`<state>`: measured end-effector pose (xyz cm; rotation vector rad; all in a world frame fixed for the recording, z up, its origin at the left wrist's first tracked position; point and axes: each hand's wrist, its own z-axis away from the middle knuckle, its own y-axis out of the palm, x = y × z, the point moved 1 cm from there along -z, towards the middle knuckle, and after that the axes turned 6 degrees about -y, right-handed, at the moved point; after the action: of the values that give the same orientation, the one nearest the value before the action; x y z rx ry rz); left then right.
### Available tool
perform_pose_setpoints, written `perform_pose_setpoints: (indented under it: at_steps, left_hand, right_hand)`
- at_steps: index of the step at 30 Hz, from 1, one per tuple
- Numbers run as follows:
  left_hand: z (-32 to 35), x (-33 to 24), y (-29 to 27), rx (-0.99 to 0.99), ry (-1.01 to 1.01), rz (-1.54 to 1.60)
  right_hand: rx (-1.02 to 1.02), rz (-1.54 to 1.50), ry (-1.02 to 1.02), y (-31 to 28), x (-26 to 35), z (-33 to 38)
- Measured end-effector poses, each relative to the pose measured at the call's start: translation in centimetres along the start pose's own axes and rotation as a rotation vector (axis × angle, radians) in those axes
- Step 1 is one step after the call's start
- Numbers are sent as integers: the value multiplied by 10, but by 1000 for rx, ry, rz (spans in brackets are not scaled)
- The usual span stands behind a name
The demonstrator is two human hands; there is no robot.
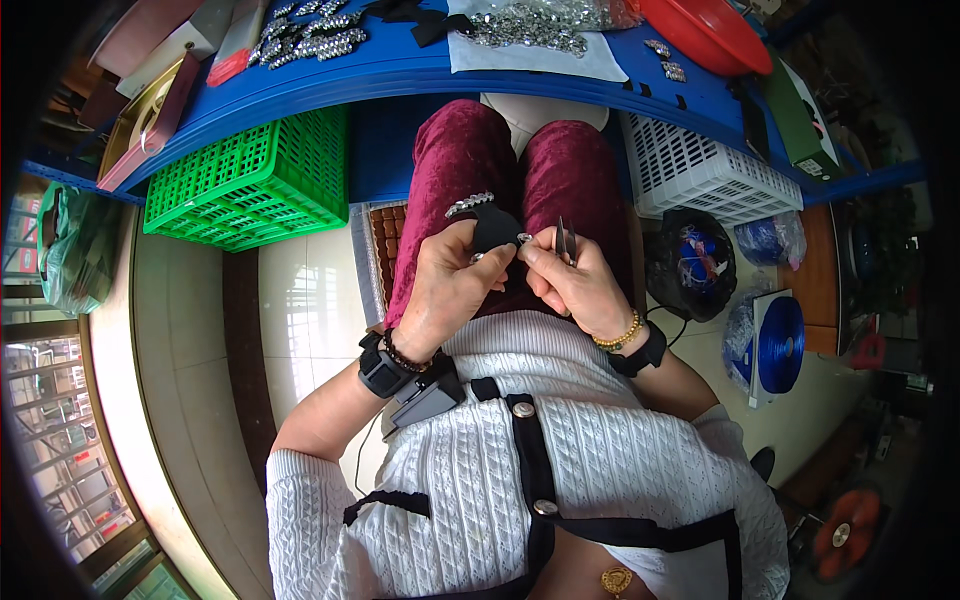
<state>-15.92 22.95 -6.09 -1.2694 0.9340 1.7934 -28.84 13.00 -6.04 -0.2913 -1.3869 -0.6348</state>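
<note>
Above my lap, my left hand (455, 285) is closed on a black fabric piece (494, 230), pinched between thumb and fingers. A row of clear, shiny stones (470, 204) runs along its far edge. My right hand (582, 275) is closed too, its thumb and index finger pinching at the right edge of the fabric, where a small shiny stone (523, 239) shows. Across its fingers lies a small dark metal tool (566, 242) with two points facing away from me, either tweezers or thread snips. Both hands meet at the fabric.
Ahead is a blue table (400, 75) with silver stone trims (312, 40), a white sheet (540, 62) under more stones, and a red basin (708, 35). Below stand a green crate (255, 185) and a white crate (705, 165). A black bag (690, 265) and blue spool (780, 345) lie right.
</note>
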Motion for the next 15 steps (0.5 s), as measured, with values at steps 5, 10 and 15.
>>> perform_pose_setpoints:
  at_steps: [5, 10, 15]
  left_hand:
    - [0, 1, 1, -4, 5, 4]
    - [0, 0, 1, -3, 28, -3]
    - [1, 1, 0, 2, 41, -32]
  right_hand:
    - [-14, -7, 22, 1, 1, 0]
    - [-25, -10, 33, 1, 2, 1]
    - [-30, -29, 51, 2, 3, 0]
